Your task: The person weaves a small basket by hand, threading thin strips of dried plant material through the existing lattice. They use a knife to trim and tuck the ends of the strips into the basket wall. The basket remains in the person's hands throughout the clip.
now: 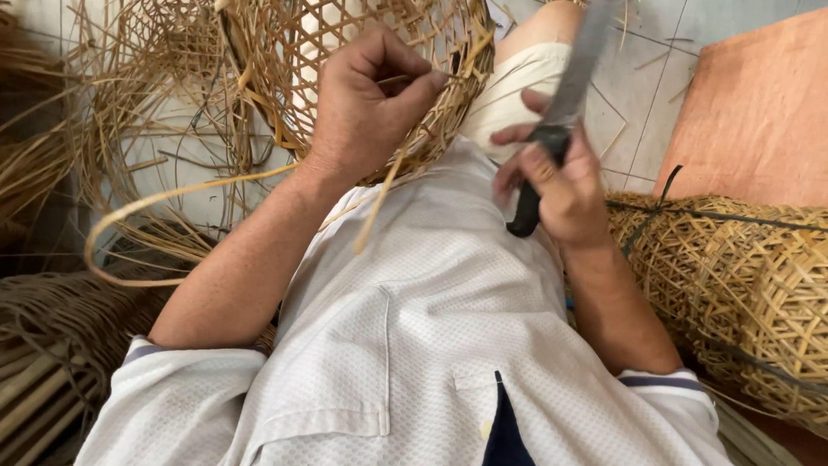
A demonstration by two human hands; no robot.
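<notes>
Weaving step: left hand point(366, 108) pinches a thin tan cane strip point(388, 185) at the open-weave round cane basket point(379, 52); right hand point(561, 185) clenches a black-handled grey-bladed knife point(556, 121), likely trimming next.

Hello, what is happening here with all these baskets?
A person in a white shirt is seated with an open-weave basket in front of them. The left hand pinches a thin cane strip at the basket's rim. The right hand grips a knife by its dark handle, blade pointing away. Finished baskets lie bundled at the right.
</notes>
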